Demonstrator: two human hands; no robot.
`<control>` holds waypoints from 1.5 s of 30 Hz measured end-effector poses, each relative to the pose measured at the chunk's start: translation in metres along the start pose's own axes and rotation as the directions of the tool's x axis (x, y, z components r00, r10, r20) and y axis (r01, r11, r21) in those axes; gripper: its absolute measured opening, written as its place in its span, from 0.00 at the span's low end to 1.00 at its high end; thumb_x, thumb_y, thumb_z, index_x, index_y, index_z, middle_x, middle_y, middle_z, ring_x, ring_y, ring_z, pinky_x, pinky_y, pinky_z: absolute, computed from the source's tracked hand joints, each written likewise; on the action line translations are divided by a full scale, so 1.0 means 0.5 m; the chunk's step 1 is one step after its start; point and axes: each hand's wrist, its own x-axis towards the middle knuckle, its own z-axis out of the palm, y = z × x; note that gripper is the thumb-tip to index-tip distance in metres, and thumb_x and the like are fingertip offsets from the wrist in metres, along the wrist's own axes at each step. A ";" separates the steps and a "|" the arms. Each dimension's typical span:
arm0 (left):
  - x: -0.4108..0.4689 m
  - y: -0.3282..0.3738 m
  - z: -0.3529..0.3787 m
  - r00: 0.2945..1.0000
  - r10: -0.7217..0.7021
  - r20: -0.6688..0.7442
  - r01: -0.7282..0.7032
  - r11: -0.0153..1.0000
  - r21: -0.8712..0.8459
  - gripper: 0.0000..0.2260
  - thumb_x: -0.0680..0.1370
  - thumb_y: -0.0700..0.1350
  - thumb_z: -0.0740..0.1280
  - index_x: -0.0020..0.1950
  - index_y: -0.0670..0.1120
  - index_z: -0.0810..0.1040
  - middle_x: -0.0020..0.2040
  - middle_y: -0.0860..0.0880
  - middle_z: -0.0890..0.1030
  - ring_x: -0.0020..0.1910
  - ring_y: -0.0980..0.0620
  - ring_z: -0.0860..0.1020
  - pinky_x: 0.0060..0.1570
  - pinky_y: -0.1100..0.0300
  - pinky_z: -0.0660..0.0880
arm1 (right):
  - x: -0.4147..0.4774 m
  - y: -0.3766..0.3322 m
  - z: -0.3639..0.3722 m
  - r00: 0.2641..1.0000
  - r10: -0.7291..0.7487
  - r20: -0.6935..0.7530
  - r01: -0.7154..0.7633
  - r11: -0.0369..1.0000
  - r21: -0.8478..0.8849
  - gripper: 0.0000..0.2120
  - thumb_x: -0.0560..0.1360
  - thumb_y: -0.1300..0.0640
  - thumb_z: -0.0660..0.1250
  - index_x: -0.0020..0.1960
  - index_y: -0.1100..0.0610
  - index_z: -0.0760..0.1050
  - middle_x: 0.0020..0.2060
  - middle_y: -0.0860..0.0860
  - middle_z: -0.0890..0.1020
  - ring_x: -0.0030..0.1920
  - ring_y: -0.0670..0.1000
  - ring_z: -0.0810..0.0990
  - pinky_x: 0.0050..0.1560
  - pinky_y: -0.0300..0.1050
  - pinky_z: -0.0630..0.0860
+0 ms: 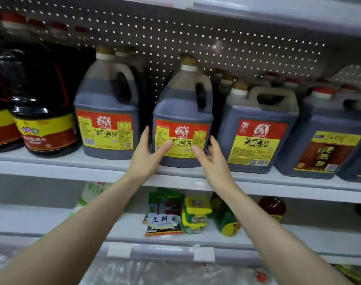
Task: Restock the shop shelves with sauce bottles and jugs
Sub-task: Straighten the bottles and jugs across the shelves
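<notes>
A dark soy sauce jug (pixel 182 112) with a red and yellow label and a tan cap stands upright on the white shelf (pixel 58 167). My left hand (pixel 146 157) is at its left lower side, fingers apart, thumb across the label. My right hand (pixel 211 159) is at its right lower side, fingers spread. Both palms face the jug; whether they touch it I cannot tell. A matching jug (pixel 107 112) stands to the left, and a squarer one (pixel 257 130) to the right.
Round dark bottles (pixel 44 120) fill the shelf's left end, and a vinegar jug (pixel 327 145) stands at the right. More jugs stand behind, against the pegboard back (pixel 175 31). The shelf below holds a sauce packet (pixel 164 221), yellow-lidded tubs (pixel 196 212) and small bottles.
</notes>
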 end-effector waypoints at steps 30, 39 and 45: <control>0.047 -0.026 0.005 0.986 0.094 0.135 -0.094 0.996 -0.008 0.19 0.80 0.49 0.63 0.69 0.55 0.64 0.54 0.64 0.77 0.49 0.74 0.76 0.46 0.78 0.71 | 0.087 0.050 0.025 1.000 -0.009 -0.004 0.009 1.000 -0.023 0.33 0.77 0.36 0.55 0.78 0.47 0.51 0.70 0.46 0.71 0.70 0.50 0.69 0.72 0.53 0.63; 0.054 -0.025 0.003 0.984 0.069 0.165 -0.064 0.997 -0.034 0.20 0.80 0.48 0.62 0.71 0.54 0.63 0.56 0.63 0.77 0.51 0.72 0.76 0.49 0.75 0.72 | 0.093 0.052 0.028 1.000 0.007 0.003 -0.007 1.000 -0.025 0.34 0.77 0.35 0.54 0.77 0.46 0.50 0.70 0.46 0.70 0.70 0.51 0.68 0.72 0.56 0.63; 0.056 -0.024 0.004 0.983 0.070 0.171 -0.063 0.997 -0.042 0.19 0.80 0.47 0.62 0.70 0.53 0.63 0.55 0.62 0.77 0.49 0.73 0.76 0.45 0.78 0.72 | 0.094 0.051 0.026 1.000 0.010 0.006 -0.010 0.999 -0.032 0.33 0.77 0.35 0.54 0.77 0.46 0.49 0.70 0.46 0.70 0.70 0.50 0.69 0.72 0.56 0.63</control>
